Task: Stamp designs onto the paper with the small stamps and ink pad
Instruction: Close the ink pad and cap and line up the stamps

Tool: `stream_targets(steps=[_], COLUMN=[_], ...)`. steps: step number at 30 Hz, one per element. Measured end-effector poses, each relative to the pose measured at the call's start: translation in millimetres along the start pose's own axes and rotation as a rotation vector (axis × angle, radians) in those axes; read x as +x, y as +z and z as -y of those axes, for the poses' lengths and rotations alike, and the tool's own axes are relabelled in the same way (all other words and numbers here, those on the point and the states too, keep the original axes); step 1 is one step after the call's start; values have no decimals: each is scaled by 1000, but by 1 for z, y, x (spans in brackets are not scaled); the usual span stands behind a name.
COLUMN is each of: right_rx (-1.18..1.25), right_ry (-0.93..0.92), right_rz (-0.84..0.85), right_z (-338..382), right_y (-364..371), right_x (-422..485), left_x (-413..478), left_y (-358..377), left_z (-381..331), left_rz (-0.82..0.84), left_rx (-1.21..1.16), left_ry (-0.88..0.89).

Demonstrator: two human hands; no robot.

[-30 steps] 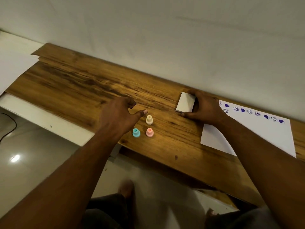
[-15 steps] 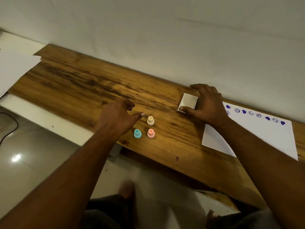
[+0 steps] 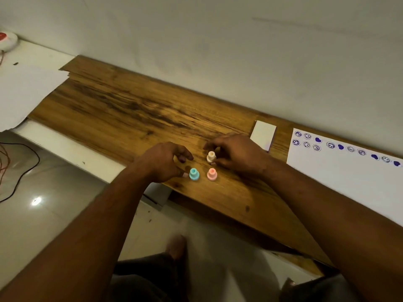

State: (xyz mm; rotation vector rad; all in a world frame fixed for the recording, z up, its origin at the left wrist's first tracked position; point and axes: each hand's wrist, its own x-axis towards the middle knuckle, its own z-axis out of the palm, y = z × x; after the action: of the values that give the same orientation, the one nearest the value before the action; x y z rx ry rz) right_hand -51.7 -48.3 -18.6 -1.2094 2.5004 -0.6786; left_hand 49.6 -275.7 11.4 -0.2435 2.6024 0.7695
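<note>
Three small stamps stand on the wooden board [image 3: 122,110]: a cream stamp [image 3: 211,156], a blue stamp [image 3: 194,173] and a pink stamp [image 3: 211,174]. My right hand [image 3: 235,154] curls around the cream stamp, forefinger behind it and thumb at its base, while the stamp rests on the board. My left hand [image 3: 162,161] hovers beside the blue stamp with its fingers loosely bent and its thumb tip next to the stamp; it holds nothing. The white ink pad [image 3: 262,135] lies shut behind my right hand. The paper [image 3: 349,177] to the right carries a row of purple smileys and hearts.
A white wall runs along the board's far edge. A white surface [image 3: 26,88] with a round white-and-red object [image 3: 6,40] lies at the left. Cables [image 3: 19,171] trail on the shiny floor below. My legs and foot show under the board's near edge.
My right hand has left the ink pad and moved left onto the cream stamp. My left hand has drawn back slightly toward the blue stamp. The ink pad now lies flat.
</note>
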Motion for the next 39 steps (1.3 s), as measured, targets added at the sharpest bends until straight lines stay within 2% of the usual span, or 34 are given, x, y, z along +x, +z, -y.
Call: stream_targets(steps=[3, 8, 12, 20, 27, 29, 32, 33, 35, 37, 39], right_rx=[-51, -219, -374, -314, -278, -216, -124, -93, -21, -31, -129], right_ry=[60, 250, 377, 375, 353, 294, 44, -49, -190, -250, -270], right_rz=[-1, -233, -304, -368, -351, -410, -575, -538, -285, 14, 170], right_z=[-2, -37, -74, -94, -99, -93, -63, -48, -17, 6, 13], right_y=[1, -26, -42, -41, -43, -50, -61, -61, -50, -31, -10], right_x=[5, 27, 36, 38, 33, 27, 13, 8, -3, -17, -26], left_x=[0, 0, -2, 2, 6, 7, 7, 7, 8, 9, 11], left_y=[3, 7, 9, 19, 23, 23, 22, 22, 22, 23, 24], left_z=[3, 10, 19, 14, 11, 10, 8, 7, 5, 2, 0], left_rz=[10, 8, 36, 10, -16, -17, -13, -11, -21, -44, -61], left_rx=[-18, -46, 0, 53, 60, 48, 37, 26, 1, -25, -21], left_ry=[18, 18, 35, 103, 138, 132, 119, 116, 116, 119, 112])
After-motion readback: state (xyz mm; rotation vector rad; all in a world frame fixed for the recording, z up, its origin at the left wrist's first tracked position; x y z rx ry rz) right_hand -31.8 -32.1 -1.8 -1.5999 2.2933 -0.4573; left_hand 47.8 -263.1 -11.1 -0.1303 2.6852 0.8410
